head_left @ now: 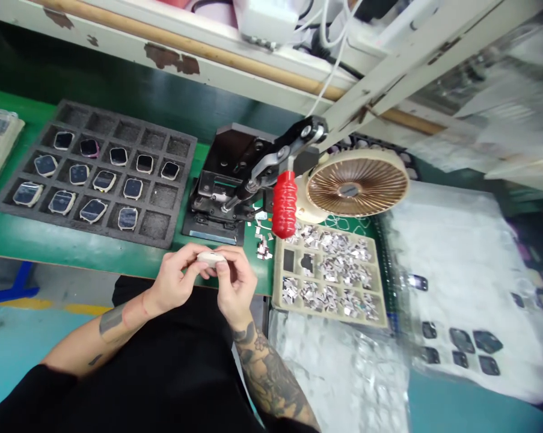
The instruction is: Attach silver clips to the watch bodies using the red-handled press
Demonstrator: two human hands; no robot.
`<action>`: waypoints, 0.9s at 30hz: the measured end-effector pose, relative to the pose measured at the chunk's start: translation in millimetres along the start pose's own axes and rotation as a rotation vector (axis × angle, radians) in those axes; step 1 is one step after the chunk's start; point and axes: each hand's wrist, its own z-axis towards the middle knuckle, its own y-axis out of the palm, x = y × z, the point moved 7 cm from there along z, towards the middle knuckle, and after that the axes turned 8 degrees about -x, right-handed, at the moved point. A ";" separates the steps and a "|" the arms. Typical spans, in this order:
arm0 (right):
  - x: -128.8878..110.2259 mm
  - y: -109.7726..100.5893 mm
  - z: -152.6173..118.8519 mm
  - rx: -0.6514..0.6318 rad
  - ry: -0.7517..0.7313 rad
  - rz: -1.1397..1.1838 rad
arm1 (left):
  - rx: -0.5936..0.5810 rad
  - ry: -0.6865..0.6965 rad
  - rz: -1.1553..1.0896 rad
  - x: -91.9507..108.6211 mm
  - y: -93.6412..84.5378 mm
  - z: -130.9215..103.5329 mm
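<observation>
Both hands meet at the front edge of the green table. Between them is a small pale watch case (211, 258), seen edge-on. My left hand (177, 278) pinches its left end between thumb and fingers. My right hand (236, 281) grips the right end, with the thumb on the near side. Just beyond the hands stands a black toggle press (228, 198) with a red handle (284, 205). To the left, a dark foam tray (164, 195) holds several square watches in its pockets. The side of the case facing down is hidden.
A beige compartment tray (278, 285) with many small metallic pieces lies right of the hands. Small loose pieces (263, 246) lie beside the press. A round fan (358, 183) stands behind the tray. Plastic sheeting with dark watch parts (461, 340) is at the right.
</observation>
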 end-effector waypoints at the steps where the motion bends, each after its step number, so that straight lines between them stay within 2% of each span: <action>1: -5.8 -3.7 4.7 -0.017 -0.034 -0.065 | 0.016 -0.001 -0.027 -0.2 -0.9 -1.3; 3: -23.4 -22.9 20.8 0.047 -0.163 -0.221 | 0.056 -0.025 -0.112 -1.7 -4.2 -3.1; 6: -54.8 -60.6 54.3 0.269 -0.417 -0.400 | 0.106 -0.086 -0.243 -4.5 -11.3 -4.3; 7: -63.1 -65.8 68.4 0.269 -0.484 -0.428 | 0.104 -0.112 -0.273 -5.4 -12.9 -4.5; 10: -91.0 -57.3 105.3 0.132 -0.725 -0.451 | 0.070 -0.185 -0.323 -7.9 -16.5 -5.6; 12: -115.9 -48.1 115.8 0.147 -0.891 -0.395 | 0.066 -0.195 -0.339 -7.6 -19.7 -6.8; 14: -136.8 -44.4 124.1 0.253 -0.867 -0.316 | 0.060 -0.180 -0.339 -5.6 -22.4 -7.4; 17: -147.8 -45.6 125.3 0.406 -0.631 -0.274 | 0.048 -0.119 -0.227 2.3 -28.7 -7.7; 19: -141.4 -49.5 106.8 0.475 -0.615 -0.307 | 0.066 -0.045 -0.010 12.7 -37.7 -8.4; 21: -119.6 -54.5 78.0 0.491 -0.659 -0.365 | 0.099 0.042 0.266 25.5 -47.9 -9.5; 23: -81.8 -55.2 52.9 0.369 -0.577 -0.484 | 0.122 0.119 0.483 36.6 -55.7 -9.3; 27: 0.2 -47.9 9.4 0.032 -0.197 -0.923 | 0.115 0.206 0.675 46.9 -59.2 1.0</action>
